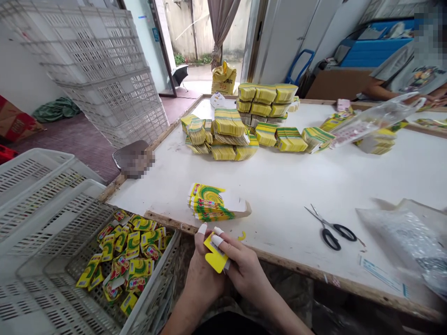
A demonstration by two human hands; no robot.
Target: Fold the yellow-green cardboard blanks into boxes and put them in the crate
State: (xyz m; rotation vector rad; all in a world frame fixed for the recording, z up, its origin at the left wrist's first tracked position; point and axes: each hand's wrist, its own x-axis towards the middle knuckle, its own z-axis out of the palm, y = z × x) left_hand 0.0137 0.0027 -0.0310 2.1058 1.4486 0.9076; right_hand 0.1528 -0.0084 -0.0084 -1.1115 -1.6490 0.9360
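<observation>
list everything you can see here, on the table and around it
table: one, white, centre
bundled cartons: many, yellow-green, table's far side
loose stack: one, yellow-green, table's near edge
scissors: one, black handles, right of the stack
plastic bag: one, clear, table's right end
crate: one, white, left, holding folded cartons
stacked crates: several, white, far left
co-worker: one, grey shirt, far right
yellow carton: one, held in both hands
left hand: taped fingertips, on the carton
right hand: taped fingertips, on the carton
</observation>
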